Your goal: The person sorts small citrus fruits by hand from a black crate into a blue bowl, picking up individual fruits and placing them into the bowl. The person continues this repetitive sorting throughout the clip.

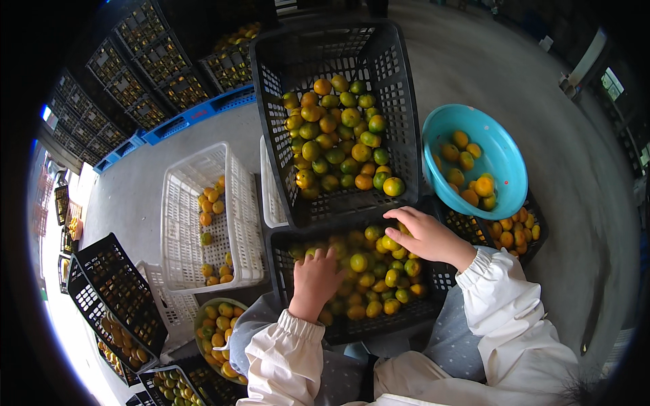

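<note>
Before me is a near black plastic crate (355, 332) of green-and-orange mandarins (358, 262), some blurred by motion. My left hand (316, 284) reaches palm down over the left part of this fruit, fingers spread and thumb apart; its underside is hidden. Above the crate's far right part is my right hand (426, 234), its thumb and forefinger apart, close to several mandarins (390, 243). No fruit shows clearly in its grip. Beyond stands a larger black crate (412, 122), tilted towards me, with many mandarins (335, 155) in its lower part.
A turquoise basin (513, 157) with orange mandarins rests on a black crate (539, 243) at right. Left are a white crate (244, 218) with some fruit, a round tub (199, 325) of mandarins and a tilted black crate (119, 289). Stacked crates (152, 56) stand behind blue pallets (198, 115).
</note>
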The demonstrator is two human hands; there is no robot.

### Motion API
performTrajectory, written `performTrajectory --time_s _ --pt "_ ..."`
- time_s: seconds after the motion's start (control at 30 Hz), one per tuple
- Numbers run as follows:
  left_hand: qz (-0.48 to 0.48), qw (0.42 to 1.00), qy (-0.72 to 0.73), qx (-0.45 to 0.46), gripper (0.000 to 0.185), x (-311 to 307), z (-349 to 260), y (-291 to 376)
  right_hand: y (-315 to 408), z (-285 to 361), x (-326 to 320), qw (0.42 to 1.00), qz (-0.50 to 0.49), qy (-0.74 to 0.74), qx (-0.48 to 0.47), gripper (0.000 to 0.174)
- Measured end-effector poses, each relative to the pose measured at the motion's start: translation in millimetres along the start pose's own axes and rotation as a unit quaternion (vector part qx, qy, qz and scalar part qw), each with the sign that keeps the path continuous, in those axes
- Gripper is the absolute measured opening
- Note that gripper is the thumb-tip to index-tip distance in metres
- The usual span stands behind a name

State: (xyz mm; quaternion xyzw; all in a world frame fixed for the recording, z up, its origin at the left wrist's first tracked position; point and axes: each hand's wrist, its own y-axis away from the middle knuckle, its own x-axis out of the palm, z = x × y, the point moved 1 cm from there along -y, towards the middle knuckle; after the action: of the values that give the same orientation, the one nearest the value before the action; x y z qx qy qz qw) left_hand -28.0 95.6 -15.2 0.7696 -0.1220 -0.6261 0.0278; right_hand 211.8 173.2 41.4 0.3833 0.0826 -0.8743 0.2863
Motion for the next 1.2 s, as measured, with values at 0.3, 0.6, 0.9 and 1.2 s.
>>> performTrajectory --time_s 0.3,0.6,0.9,1.2 --pt "-0.049 0.992 0.079 0.082 0.036 6 0 -10 -144 -143 44 0.95 -0.022 0.301 0.082 0.05" --pt "-0.002 0.999 0.033 -0.002 0.031 9 13 5 -190 -160 90 0.863 0.059 0.486 0.122 0.067" --pt "-0.067 0.995 0.029 0.063 0.032 8 -1 2 -177 -161 46 0.962 -0.046 0.247 0.104 0.046" --pt "-0.085 0.983 0.149 0.059 0.041 -30 -16 -10 -68 -40 -20 0.977 -0.099 -0.186 0.01 0.028"
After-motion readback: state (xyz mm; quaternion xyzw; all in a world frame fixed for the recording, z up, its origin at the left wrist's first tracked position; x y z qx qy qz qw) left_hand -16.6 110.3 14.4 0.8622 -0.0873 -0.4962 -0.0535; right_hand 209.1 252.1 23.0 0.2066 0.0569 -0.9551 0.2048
